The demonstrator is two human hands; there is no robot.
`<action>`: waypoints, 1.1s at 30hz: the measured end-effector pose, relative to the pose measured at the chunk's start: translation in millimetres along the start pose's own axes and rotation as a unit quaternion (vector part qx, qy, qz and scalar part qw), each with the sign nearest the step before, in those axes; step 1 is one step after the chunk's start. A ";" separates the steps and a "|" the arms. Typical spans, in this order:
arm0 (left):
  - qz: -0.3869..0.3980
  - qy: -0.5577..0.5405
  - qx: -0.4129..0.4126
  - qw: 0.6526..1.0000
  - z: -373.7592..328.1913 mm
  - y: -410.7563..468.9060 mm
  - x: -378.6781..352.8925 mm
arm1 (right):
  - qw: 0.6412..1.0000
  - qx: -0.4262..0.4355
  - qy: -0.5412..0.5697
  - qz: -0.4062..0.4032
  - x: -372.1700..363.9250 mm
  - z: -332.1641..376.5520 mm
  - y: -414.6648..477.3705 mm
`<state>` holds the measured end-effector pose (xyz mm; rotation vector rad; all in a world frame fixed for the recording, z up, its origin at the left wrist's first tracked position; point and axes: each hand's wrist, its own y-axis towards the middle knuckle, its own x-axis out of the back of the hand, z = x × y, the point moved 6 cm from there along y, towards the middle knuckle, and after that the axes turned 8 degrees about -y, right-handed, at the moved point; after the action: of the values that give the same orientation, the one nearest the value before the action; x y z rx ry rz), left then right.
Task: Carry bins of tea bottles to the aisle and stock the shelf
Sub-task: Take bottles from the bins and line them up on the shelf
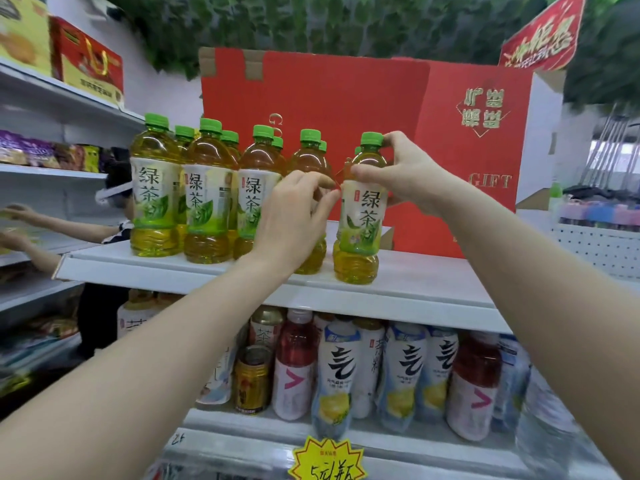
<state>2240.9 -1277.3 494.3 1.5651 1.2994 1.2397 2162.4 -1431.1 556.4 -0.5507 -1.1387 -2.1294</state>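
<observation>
Several green tea bottles (207,192) with green caps stand in rows on the white top shelf (415,275). My right hand (405,171) grips the neck and shoulder of the rightmost bottle (362,216), which stands upright at the shelf's front edge. My left hand (294,213) reaches in beside it, fingers curled, and covers the bottle (311,157) just to its left; its fingertips pinch at the edge of the rightmost bottle's label. No bin is in view.
A big red gift box (346,109) stands behind the bottles. The lower shelf holds mixed drink bottles (339,368) and a can (252,379). Another person (110,216) reaches into the shelves at left. A yellow price tag (327,459) hangs below.
</observation>
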 end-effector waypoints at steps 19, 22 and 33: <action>0.054 0.147 0.009 0.988 36.1 -20.9 -15.0 | 0.981 0.065 -0.163 -0.086 -20.2 1.1 18.6; 0.056 0.150 0.005 0.987 36.2 -20.5 -14.3 | 0.975 0.067 -0.193 -0.093 -20.1 1.3 18.4; 0.156 0.134 -0.022 0.978 36.6 -22.0 4.0 | 0.913 0.065 -0.391 -0.100 -24.0 13.4 -23.9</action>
<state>2270.5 -1267.3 465.0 1.6571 1.2075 1.7124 2162.9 -1401.7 535.0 -1.3462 -1.8106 -2.0091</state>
